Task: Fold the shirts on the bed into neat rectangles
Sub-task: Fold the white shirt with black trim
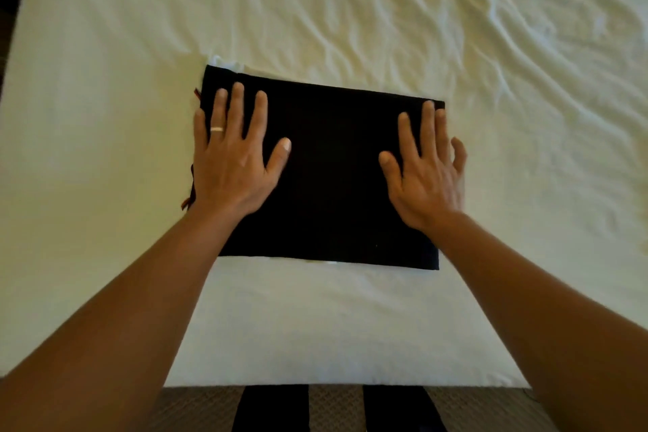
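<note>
A black shirt (329,179) lies folded into a flat rectangle on the white bed sheet (105,81), near the bed's front edge. My left hand (235,154) rests flat on the shirt's left part, fingers spread and straight, a ring on one finger. My right hand (426,168) lies flat on the shirt's right part, its outer fingers reaching past the right edge. A bit of white cloth (228,64) peeks out behind the shirt's far left corner, and thin red and dark bits (189,202) stick out at its left edge.
Wrinkled white sheet spreads to the right and far side (491,28). The bed's front edge (343,380) runs below my forearms, with patterned carpet (336,407) and my dark legs beneath it. A dark floor strip shows at the far left.
</note>
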The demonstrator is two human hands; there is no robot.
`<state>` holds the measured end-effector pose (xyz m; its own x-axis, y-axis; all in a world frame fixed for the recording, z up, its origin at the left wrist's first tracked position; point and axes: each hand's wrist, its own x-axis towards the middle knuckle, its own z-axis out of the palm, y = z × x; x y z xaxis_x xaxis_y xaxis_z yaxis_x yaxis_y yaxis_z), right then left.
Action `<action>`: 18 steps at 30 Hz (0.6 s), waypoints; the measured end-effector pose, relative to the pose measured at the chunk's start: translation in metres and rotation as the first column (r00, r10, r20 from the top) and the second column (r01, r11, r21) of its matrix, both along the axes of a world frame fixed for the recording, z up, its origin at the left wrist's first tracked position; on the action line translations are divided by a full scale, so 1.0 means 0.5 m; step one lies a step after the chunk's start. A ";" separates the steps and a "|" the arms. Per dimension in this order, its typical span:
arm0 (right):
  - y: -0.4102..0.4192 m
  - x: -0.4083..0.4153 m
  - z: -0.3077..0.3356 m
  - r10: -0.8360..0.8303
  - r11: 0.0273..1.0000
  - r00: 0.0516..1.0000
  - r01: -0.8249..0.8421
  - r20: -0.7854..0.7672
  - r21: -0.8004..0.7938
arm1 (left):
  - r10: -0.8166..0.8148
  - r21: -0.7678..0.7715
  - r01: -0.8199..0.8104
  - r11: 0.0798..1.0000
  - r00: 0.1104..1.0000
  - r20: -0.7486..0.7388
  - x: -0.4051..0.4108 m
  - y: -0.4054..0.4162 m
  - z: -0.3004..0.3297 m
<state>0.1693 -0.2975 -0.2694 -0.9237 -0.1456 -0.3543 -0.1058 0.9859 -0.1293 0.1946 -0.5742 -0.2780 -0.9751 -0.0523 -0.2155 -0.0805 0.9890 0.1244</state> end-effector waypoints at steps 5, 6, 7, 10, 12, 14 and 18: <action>-0.006 0.138 -0.023 0.336 0.942 0.942 -0.336 -0.027 0.005 | -0.252 -0.030 0.253 0.967 0.967 0.045 0.105 0.019 0.000; 0.007 0.145 -0.028 0.335 0.942 0.942 -0.335 -0.012 0.007 | -0.209 -0.029 0.211 0.977 0.976 0.056 0.115 0.004 -0.005; 0.018 0.146 -0.030 0.322 0.947 0.947 -0.322 -0.005 0.002 | -0.155 -0.033 0.158 0.987 0.986 0.061 0.121 -0.013 -0.006; 0.028 0.129 -0.020 0.347 0.937 0.938 -0.347 -0.014 -0.041 | -0.100 -0.067 0.104 0.992 0.993 0.061 0.121 -0.035 0.000; 0.023 0.093 -0.009 0.319 0.937 0.945 -0.326 -0.073 -0.122 | -0.084 -0.057 0.086 0.995 0.996 0.035 0.099 -0.030 0.011; 0.015 0.023 0.002 0.265 0.945 0.948 -0.291 -0.176 -0.146 | -0.061 -0.051 0.059 0.997 0.998 -0.034 0.049 -0.027 0.025; -0.008 -0.131 0.028 0.217 0.973 0.974 -0.222 -0.071 -0.067 | -0.121 -0.049 0.120 0.992 0.992 -0.018 -0.092 -0.035 0.050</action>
<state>0.1036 -0.3016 -0.2556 -0.8861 -0.3709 -0.2778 -0.3288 0.9257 -0.1870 0.1484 -0.5918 -0.2530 -0.9792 0.0563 -0.1948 0.0419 0.9961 0.0774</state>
